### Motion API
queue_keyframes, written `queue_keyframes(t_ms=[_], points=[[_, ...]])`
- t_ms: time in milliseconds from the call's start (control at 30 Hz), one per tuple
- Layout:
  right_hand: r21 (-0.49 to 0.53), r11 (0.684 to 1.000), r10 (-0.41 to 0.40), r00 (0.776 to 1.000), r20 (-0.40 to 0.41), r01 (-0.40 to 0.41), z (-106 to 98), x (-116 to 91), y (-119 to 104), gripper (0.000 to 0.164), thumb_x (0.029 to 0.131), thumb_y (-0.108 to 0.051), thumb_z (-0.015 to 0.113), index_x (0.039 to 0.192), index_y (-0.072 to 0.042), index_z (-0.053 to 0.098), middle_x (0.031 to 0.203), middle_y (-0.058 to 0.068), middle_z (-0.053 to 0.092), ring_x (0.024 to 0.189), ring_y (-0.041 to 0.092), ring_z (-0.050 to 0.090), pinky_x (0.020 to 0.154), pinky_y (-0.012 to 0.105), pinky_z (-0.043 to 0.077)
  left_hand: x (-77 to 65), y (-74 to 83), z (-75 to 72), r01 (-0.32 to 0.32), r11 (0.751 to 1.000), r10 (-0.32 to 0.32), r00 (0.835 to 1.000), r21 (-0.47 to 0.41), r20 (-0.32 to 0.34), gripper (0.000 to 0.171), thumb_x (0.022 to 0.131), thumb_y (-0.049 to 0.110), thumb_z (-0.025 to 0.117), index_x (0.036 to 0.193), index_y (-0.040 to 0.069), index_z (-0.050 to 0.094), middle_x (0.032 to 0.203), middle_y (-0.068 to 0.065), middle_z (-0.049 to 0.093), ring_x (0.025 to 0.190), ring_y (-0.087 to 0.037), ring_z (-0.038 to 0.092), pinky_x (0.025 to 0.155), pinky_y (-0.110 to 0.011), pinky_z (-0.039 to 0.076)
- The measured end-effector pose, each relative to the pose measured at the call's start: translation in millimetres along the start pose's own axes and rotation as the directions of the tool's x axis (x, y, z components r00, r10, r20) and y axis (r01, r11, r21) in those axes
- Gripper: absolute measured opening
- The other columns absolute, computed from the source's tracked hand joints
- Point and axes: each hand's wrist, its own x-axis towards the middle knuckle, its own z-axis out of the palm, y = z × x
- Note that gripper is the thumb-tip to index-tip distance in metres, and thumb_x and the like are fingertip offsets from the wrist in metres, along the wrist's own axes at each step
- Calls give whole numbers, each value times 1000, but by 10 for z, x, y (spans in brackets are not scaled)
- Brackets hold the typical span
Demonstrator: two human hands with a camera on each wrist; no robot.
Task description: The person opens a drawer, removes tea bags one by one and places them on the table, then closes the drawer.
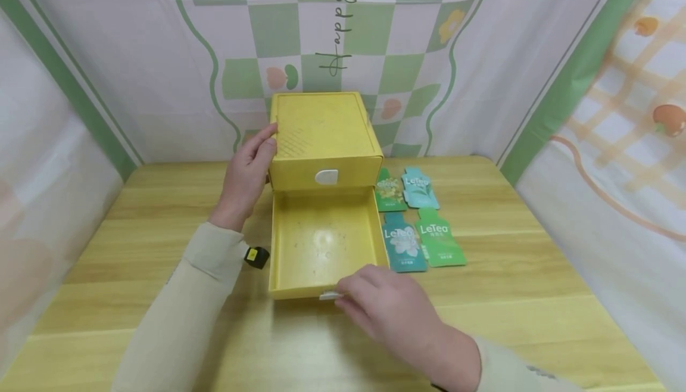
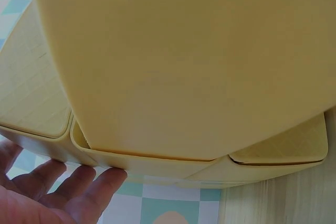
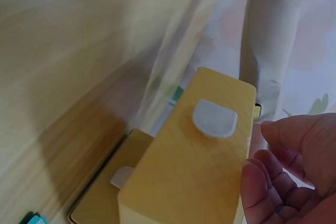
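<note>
A yellow drawer box point(image 1: 327, 124) stands on the table, its upper drawer closed behind a white knob point(image 1: 326, 177). Below that, an empty lower drawer point(image 1: 321, 243) sticks far out. My left hand point(image 1: 246, 171) rests against the box's left side; in the left wrist view its fingertips point(image 2: 113, 177) touch the yellow edge. At the pulled-out drawer's front, my right hand point(image 1: 391, 308) is beside the drawer's white knob point(image 3: 215, 118). The right wrist view shows these fingers loosely bent, apart from the knob, with nothing between them.
Several flat LeTea sachets in green and teal lie right of the box, among them a teal one point(image 1: 404, 243) and a bright green one point(image 1: 440, 237). A black device with a yellow label point(image 1: 256, 257) sits at the left wrist. A patterned curtain point(image 1: 332, 28) hangs behind.
</note>
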Motion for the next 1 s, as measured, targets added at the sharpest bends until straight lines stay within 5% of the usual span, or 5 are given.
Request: queue_keyframes(t_ms=[367, 533, 700, 767, 1000], points=[[-9, 998, 66, 981, 181, -65, 70, -26, -82, 16, 97, -32, 58, 98, -20, 69, 83, -9, 64, 71, 6, 59, 57, 22, 50, -2, -6, -6, 0, 1000, 0, 1000, -3, 5, 51, 104, 40, 38, 151, 21, 42, 115, -5, 54, 50, -12, 28, 48, -27, 32], [109, 832, 455, 781, 428, -544, 67, 12, -161, 37, 100, -54, 40, 82, -33, 65, 71, -21, 55, 63, 0, 50, 58, 23, 46, 9, -25, -2, -6, 1000, 6, 1000, -15, 8, 51, 103, 41, 38, 151, 22, 42, 97, -9, 49, 47, -11, 27, 44, -25, 29], [-112, 993, -6, 984, 180, 27, 130, -20, -117, 32, 103, -26, 41, 95, -16, 70, 83, -8, 62, 63, 6, 54, 48, 22, 45, 19, -41, -1, -10, 1000, 10, 1000, -23, 6, 51, 103, 41, 39, 151, 22, 42, 92, -8, 45, 48, -13, 25, 45, -26, 29], [-267, 941, -200, 978, 65, 210, 156, -31, -89, 30, 101, -14, 41, 101, -9, 70, 89, 0, 63, 63, 11, 56, 45, 22, 45, 17, -42, -2, -5, 1000, 5, 1000, -20, 7, 52, 103, 42, 39, 151, 22, 42, 93, -7, 45, 50, -14, 25, 46, -27, 30], [-317, 917, -251, 968, 17, 243, 207, -23, -72, 27, 99, -9, 43, 94, -8, 70, 84, 1, 62, 58, 11, 54, 43, 20, 43, 5, -29, -10, 4, 1000, -4, 1000, -23, 19, 53, 103, 43, 38, 151, 22, 41, 93, -8, 45, 50, -13, 27, 48, -26, 32]])
